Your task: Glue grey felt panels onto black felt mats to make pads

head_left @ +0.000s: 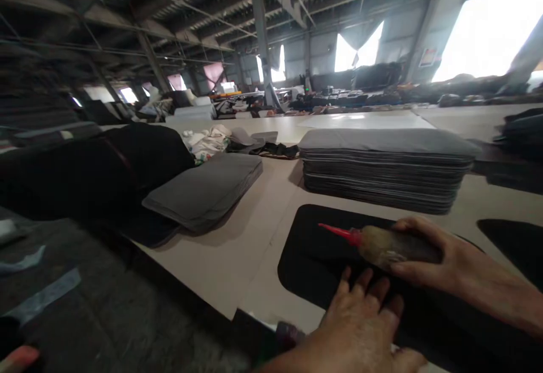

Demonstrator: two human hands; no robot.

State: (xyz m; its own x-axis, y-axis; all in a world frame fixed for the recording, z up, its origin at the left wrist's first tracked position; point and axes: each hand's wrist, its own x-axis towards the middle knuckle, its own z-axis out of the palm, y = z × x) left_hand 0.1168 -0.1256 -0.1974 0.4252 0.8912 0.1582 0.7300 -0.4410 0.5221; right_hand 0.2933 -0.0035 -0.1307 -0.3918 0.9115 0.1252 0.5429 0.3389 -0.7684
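Observation:
My right hand (441, 254) is wrapped round a brownish squeeze bottle (382, 245) with a red pointed nozzle. The bottle lies sideways just above a black mat with rounded corners (311, 231), its nozzle pointing left. My left hand (365, 311) rests palm down on the mat's near part, fingers spread and pointing away from me, below the bottle. Behind the mat stands a tall, neat stack of grey sheets (382, 172). A lower grey stack (207, 189) lies to the left on the pale table (237, 265).
A large black covered bundle (93, 169) sits at the left. Crumpled patterned cloth (210, 142) and a grey cap (241, 136) lie behind the lower stack. Another black piece (513, 243) is at the right. The table's near edge runs along the lower left.

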